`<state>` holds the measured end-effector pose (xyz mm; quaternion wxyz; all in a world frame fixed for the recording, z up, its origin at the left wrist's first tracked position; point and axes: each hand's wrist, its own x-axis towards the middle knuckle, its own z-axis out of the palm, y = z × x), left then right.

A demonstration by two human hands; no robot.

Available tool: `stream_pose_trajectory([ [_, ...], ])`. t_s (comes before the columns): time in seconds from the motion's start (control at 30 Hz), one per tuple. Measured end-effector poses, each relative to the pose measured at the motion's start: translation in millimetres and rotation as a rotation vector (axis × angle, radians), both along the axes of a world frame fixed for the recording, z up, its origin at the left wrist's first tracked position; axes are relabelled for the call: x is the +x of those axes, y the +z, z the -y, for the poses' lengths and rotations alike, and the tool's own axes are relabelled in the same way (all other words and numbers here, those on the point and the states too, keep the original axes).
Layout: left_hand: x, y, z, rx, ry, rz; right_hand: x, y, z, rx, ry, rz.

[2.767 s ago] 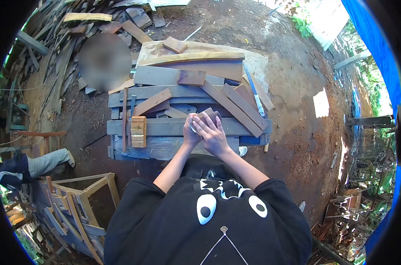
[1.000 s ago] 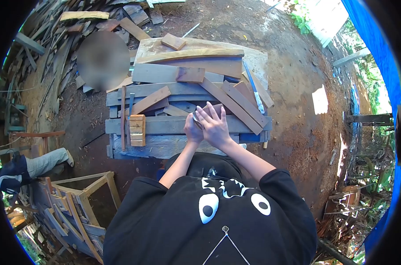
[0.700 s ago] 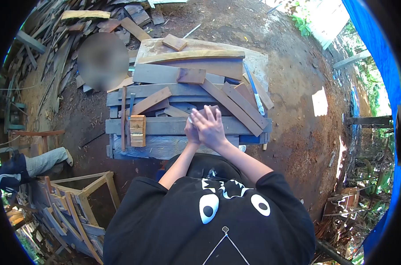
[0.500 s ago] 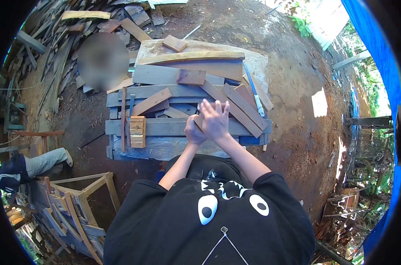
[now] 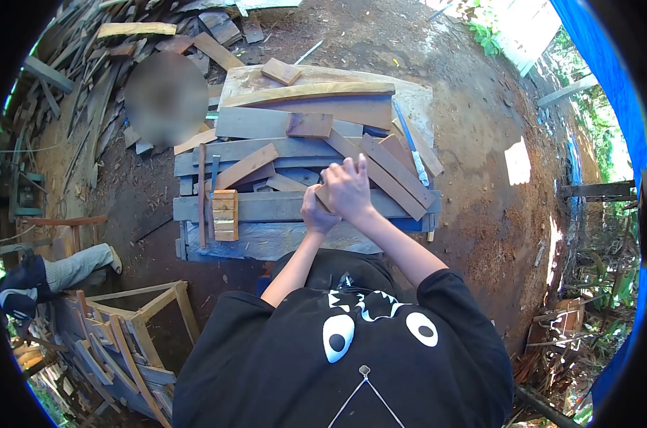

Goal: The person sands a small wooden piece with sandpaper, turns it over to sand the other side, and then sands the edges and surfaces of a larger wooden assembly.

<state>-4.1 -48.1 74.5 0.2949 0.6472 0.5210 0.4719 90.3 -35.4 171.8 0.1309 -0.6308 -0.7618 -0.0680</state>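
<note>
Both of my hands meet over the front of the workbench, near the middle. My left hand [image 5: 316,212] is closed round a small brown wooden block [image 5: 325,197], only partly visible between the hands. Against the block's upper side lies my right hand [image 5: 348,189], its fingers curled; whatever its palm covers is hidden. Just beyond the hands, two long brown boards [image 5: 391,171] lie slanted on the bench. A grey plank [image 5: 266,206] runs under the forearms' far end. To the left stands a bundle of short wooden blocks [image 5: 225,215].
A blue-handled saw-like tool [image 5: 408,139] lies along the bench's right side. A brown block [image 5: 309,125] rests on grey boards behind. Left are a wooden frame [image 5: 152,310] and another person's leg [image 5: 77,265]. Scrap wood [image 5: 88,107] is piled at upper left.
My right hand's fingers have gone from spread and raised to curled against the block. My left hand keeps its grip, almost in place. The view has shifted slightly.
</note>
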Motion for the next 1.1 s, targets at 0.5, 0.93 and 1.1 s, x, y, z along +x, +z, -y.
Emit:
stream_pose_trajectory([
  [0.5, -1, -10, 3, 0.008, -0.052, 0.031, 9, 16, -6, -0.18, 0.331, 0.114],
  [0.93, -3, -5, 0, 0.037, -0.058, 0.007, 27, 21, -16, -0.164, 0.21, 0.227],
  [1.1, -4, -11, -2, 0.1, -0.099, -0.073, 16, 9, 2, -0.033, 0.372, 0.089],
])
